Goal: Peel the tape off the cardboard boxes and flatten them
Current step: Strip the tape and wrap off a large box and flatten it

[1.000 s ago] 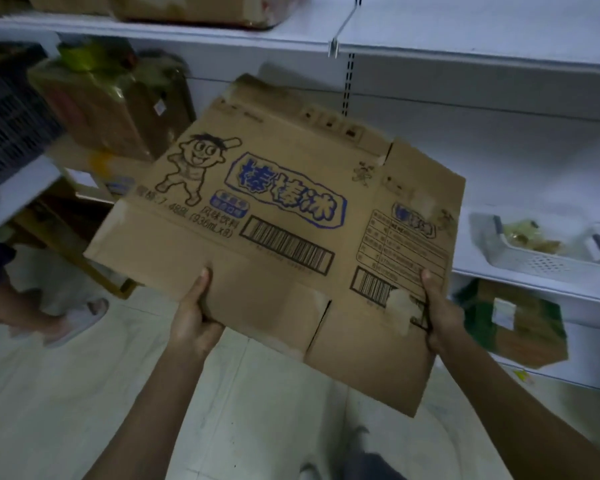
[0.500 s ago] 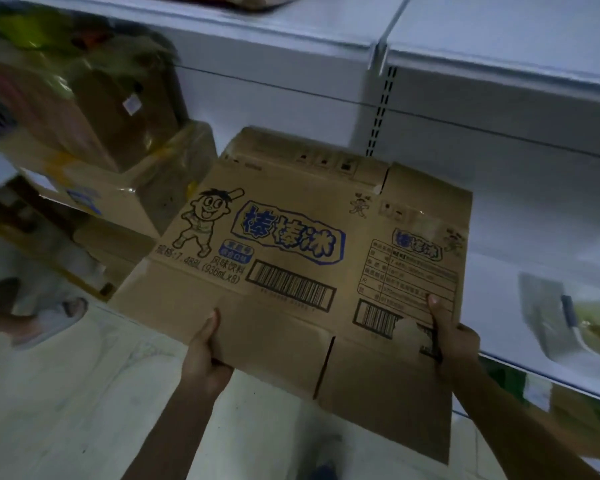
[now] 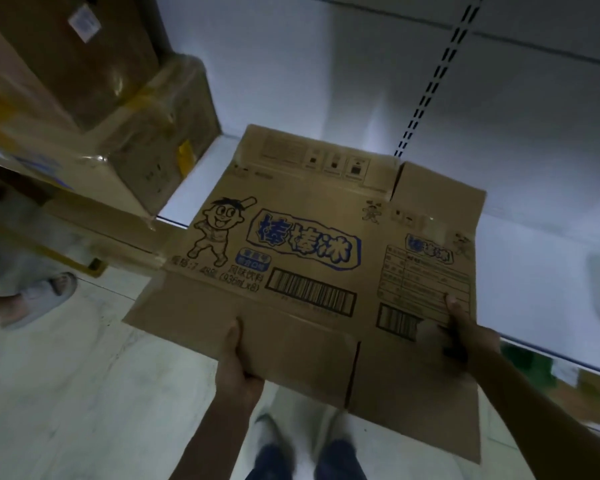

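A flattened brown cardboard box [image 3: 312, 271], printed with a cartoon boy, blue characters and barcodes, hangs level in front of me with its far edge over a white shelf. My left hand [image 3: 238, 365] grips the near flap at its lower edge, thumb on top and fingers underneath. My right hand [image 3: 465, 334] holds the right panel by the small barcode, thumb lying on the printed face. A pale scrap of tape or torn paper [image 3: 430, 329] sits beside that thumb.
Taped, plastic-wrapped cartons [image 3: 94, 109] are stacked on the shelf at upper left. The white shelf board [image 3: 541, 289] runs to the right under the box. Another person's sandalled foot [image 3: 39, 299] stands on the pale floor at left. My own feet [image 3: 305, 455] are below.
The view has tilted down and closed in on the shelf. The flattened box has come lower and forward, its far edge now over the shelf board. Both hands keep the same hold.
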`<state>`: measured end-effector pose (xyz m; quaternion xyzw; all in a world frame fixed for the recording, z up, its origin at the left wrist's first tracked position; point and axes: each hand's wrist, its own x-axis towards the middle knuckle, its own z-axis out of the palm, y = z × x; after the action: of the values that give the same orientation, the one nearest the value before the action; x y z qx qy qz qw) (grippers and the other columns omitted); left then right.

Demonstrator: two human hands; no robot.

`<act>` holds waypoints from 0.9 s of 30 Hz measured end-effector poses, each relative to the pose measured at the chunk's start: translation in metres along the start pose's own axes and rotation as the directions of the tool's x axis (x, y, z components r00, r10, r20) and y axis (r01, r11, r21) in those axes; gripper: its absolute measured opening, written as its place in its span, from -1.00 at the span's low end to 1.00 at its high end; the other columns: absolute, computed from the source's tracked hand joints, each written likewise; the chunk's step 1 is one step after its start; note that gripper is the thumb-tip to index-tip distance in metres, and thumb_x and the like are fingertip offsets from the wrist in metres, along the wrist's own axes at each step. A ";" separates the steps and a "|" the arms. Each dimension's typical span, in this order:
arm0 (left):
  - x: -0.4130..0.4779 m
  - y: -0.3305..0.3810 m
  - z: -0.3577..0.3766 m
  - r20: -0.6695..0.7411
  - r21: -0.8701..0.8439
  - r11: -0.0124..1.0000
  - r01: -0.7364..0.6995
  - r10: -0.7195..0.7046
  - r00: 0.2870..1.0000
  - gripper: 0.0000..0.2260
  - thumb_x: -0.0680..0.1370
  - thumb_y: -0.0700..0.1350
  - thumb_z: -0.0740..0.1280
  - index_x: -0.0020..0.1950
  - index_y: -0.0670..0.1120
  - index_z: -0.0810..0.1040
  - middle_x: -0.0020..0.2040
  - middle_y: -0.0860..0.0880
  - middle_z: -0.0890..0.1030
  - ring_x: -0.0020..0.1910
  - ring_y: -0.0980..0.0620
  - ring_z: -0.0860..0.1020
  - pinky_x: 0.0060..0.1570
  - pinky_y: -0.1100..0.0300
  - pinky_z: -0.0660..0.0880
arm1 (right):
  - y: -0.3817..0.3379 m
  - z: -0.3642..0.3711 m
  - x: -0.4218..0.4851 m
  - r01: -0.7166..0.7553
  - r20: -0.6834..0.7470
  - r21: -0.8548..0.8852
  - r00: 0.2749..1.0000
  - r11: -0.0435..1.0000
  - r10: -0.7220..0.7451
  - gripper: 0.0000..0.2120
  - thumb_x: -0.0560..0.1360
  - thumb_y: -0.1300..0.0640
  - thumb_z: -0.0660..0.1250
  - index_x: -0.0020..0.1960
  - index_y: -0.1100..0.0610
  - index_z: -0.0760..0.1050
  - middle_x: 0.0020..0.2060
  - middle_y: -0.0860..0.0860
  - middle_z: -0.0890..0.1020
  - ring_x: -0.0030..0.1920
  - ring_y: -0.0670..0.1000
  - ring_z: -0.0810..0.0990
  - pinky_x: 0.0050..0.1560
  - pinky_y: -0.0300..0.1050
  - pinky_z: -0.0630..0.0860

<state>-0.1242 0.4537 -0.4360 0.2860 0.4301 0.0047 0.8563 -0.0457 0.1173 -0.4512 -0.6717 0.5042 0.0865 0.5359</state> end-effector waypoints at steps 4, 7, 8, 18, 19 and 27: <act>-0.009 -0.005 -0.010 0.121 0.005 0.990 0.144 -0.143 0.982 -0.74 0.60 0.02 0.23 0.24 -0.01 0.53 0.11 -0.13 0.67 0.04 -0.13 0.66 -0.12 -0.06 0.61 | 0.012 0.005 0.002 0.049 -0.028 -0.030 0.998 0.998 -0.050 -0.35 0.23 -0.37 0.46 0.01 0.14 0.49 -0.03 0.12 0.61 -0.16 0.12 0.61 -0.33 -0.09 0.54; -0.012 -0.011 -0.014 0.207 0.043 0.971 0.237 -0.240 0.948 -0.67 0.52 -0.11 0.30 0.28 -0.10 0.51 0.18 -0.21 0.62 0.16 -0.22 0.59 0.06 -0.16 0.57 | 0.017 0.008 -0.001 0.071 -0.087 -0.065 0.993 0.995 -0.076 -0.22 0.18 -0.52 0.33 -0.05 0.19 0.53 -0.21 0.14 0.62 -0.27 0.14 0.60 -0.29 -0.02 0.58; -0.011 -0.012 -0.015 0.211 0.042 0.968 0.249 -0.252 0.944 -0.63 0.50 -0.14 0.31 0.31 -0.12 0.49 0.22 -0.24 0.59 0.23 -0.25 0.54 0.20 -0.21 0.48 | 0.018 0.009 -0.002 0.080 -0.111 -0.071 0.990 0.994 -0.088 -0.19 0.15 -0.57 0.29 -0.09 0.17 0.53 -0.23 0.15 0.62 -0.27 0.15 0.59 -0.21 0.05 0.61; 0.003 0.003 -0.018 0.071 0.049 0.994 0.095 -0.098 0.993 -0.51 0.45 -0.20 0.37 0.38 -0.06 0.41 0.21 -0.18 0.60 0.18 -0.21 0.56 -0.02 -0.11 0.56 | 0.008 0.031 -0.025 0.121 -0.158 -0.164 0.976 0.979 -0.147 -0.34 0.37 -0.42 0.30 0.03 0.20 0.55 -0.19 0.11 0.61 -0.23 0.16 0.60 -0.31 -0.03 0.58; 0.005 0.002 -0.017 0.044 0.047 0.994 0.098 -0.100 0.994 -0.49 0.45 -0.19 0.37 0.39 -0.07 0.40 0.22 -0.18 0.59 0.19 -0.22 0.55 -0.02 -0.12 0.56 | 0.004 0.031 -0.023 0.118 -0.134 -0.170 0.981 0.978 -0.142 -0.36 0.39 -0.37 0.32 0.06 0.22 0.53 -0.19 0.11 0.60 -0.25 0.15 0.59 -0.37 -0.07 0.55; 0.022 -0.011 -0.023 -0.070 -0.009 0.997 0.080 -0.080 0.994 -0.59 0.49 -0.24 0.38 0.32 -0.08 0.45 0.22 -0.16 0.60 0.17 -0.23 0.56 0.12 -0.26 0.51 | -0.003 0.026 -0.017 0.019 0.064 -0.098 0.998 0.995 -0.012 -0.60 0.48 -0.12 0.38 0.03 0.20 0.40 -0.18 0.12 0.56 -0.23 0.10 0.57 -0.42 -0.03 0.52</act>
<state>-0.1294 0.4610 -0.4683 0.2657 0.4712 -0.0183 0.8409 -0.0405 0.1484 -0.4492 -0.6981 0.4769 0.1284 0.5184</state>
